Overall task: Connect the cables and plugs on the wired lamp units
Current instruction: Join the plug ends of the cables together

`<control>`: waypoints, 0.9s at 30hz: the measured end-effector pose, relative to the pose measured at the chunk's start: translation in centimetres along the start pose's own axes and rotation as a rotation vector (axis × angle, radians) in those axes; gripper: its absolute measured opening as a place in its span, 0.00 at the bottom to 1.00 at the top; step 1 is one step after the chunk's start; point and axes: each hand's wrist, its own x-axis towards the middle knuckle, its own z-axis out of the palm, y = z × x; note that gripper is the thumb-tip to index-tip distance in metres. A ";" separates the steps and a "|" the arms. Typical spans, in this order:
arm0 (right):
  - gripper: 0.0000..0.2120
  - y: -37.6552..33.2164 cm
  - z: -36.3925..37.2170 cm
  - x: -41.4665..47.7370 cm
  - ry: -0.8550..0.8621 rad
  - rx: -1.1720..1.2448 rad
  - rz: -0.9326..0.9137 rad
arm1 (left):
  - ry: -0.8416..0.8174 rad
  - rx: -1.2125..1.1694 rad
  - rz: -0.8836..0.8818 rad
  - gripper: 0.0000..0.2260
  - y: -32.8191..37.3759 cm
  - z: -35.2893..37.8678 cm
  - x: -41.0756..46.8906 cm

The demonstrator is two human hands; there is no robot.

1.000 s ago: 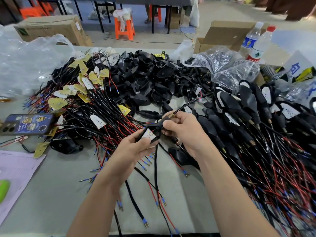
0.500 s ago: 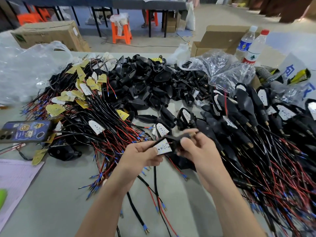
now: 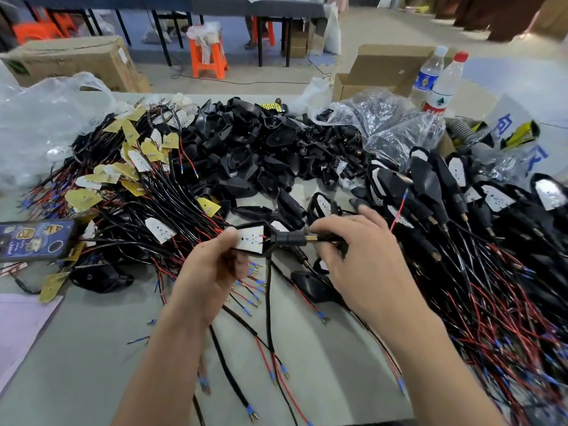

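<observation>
While a clear bag (image 3: 387,127) at the far side is holding small black parts, the cardboard box (image 3: 390,72) behind it is hiding its contents. Over the table's (image 3: 76,348) bare near strip, the left hand (image 3: 209,269) is gripping a lamp unit (image 3: 250,239), and the right hand (image 3: 362,262) is pinching its plug (image 3: 292,239) at the brass tip. Wire piles (image 3: 491,287) are crowding both sides.

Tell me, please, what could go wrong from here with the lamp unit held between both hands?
1. The left hand pinches the lamp unit only by its wide end, so a hard push from the right hand on the brass-tipped stem might twist it loose.
2. The unit's hanging cable crosses the loose wires on the table and could snag them when lifted.
</observation>
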 end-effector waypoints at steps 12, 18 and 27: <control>0.03 1.3 -4.6 -3.2 0.108 -0.071 0.343 | 0.043 0.130 -0.024 0.12 1.2 9.6 4.3; 0.05 7.1 -3.8 -4.8 0.271 -0.112 0.610 | -0.195 0.351 -0.010 0.18 -1.8 15.1 6.4; 0.19 8.9 0.4 -5.2 0.288 0.016 0.503 | -0.221 1.035 0.484 0.20 -4.8 15.6 5.3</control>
